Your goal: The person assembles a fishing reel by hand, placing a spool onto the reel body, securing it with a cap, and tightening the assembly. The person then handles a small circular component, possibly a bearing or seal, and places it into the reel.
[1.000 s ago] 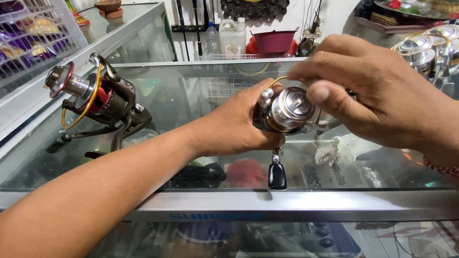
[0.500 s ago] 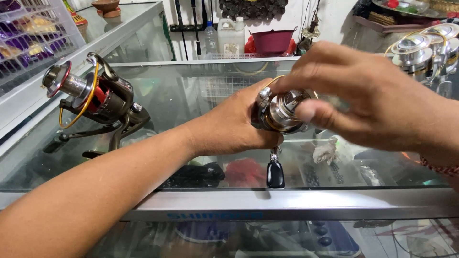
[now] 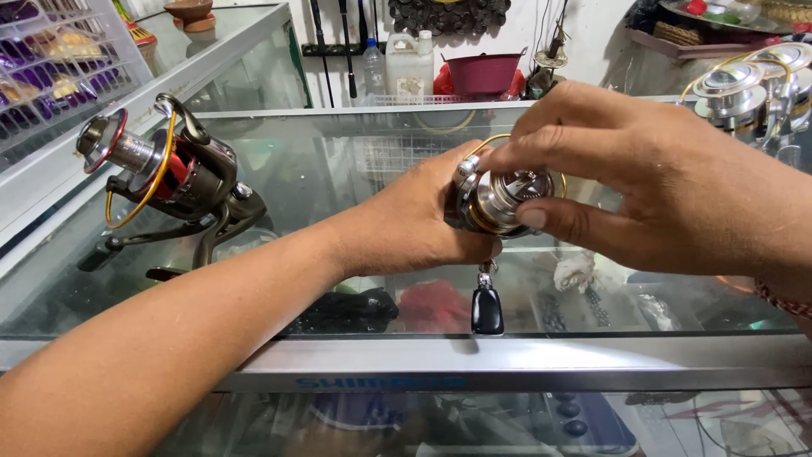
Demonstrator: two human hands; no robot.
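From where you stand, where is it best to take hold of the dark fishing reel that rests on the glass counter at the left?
Probably by the curved foot stem of the dark fishing reel, coming from the right and above. It rests on the glass counter with its spool pointing left and the yellow bail wire looping around, so the stem is the sturdy, free part.

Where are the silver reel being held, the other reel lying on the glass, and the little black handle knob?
Held reel (image 3: 506, 200), head view: on its silver spool front.
Second reel (image 3: 173, 173), head view: on its dark body.
Knob (image 3: 487, 311), head view: on the middle of the black knob hanging below the hands.
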